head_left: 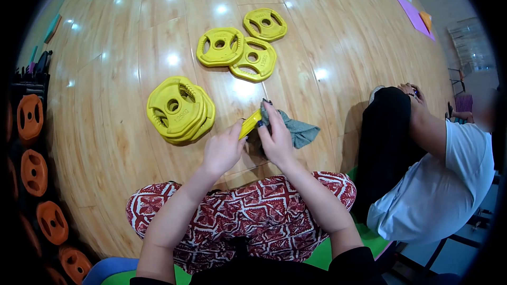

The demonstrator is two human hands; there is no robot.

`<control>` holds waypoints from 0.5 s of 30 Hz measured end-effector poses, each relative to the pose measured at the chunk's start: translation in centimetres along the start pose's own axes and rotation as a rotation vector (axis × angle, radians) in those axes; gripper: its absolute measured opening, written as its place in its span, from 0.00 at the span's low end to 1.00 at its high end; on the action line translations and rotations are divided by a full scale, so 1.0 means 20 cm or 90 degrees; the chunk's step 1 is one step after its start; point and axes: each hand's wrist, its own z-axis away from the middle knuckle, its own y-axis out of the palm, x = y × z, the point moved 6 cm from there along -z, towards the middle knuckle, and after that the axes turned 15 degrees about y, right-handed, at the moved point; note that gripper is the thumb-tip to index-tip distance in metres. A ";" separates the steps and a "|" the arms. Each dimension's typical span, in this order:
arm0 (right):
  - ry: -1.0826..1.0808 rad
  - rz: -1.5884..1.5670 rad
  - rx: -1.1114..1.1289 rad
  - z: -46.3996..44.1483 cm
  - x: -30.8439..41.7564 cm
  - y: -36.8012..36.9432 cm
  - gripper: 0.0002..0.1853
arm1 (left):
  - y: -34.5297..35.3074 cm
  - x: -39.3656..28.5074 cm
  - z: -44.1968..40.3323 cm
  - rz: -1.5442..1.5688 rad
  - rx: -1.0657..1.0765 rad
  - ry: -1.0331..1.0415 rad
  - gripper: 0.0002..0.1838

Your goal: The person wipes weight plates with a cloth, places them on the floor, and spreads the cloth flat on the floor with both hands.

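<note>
My left hand (222, 149) grips a yellow weight plate (250, 123), seen nearly edge-on in front of my lap. On the plate's other side, my right hand (277, 136) is closed around a grey-green cloth (301, 132), pressing it to the plate. Part of the cloth hangs out to the right of my fingers. Left of my hands, a stack of yellow weight plates (177, 106) lies on the floor; the top one reads 1.25KG. Farther off are three more: one plate (219, 46) overlaps another plate (254, 60), and a third plate (265, 24) lies behind them.
A person (433, 179) in a white shirt and dark trousers sits close on my right. Orange weight plates (34, 172) stand in a rack along the left. I sit on a green mat (319, 256) on the wooden floor (121, 47). A purple sheet (411, 12) lies far right.
</note>
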 end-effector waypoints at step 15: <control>-0.079 0.119 -0.038 -0.01 0.04 -0.01 0.25 | 0.04 0.07 0.03 0.151 -0.087 -0.035 0.17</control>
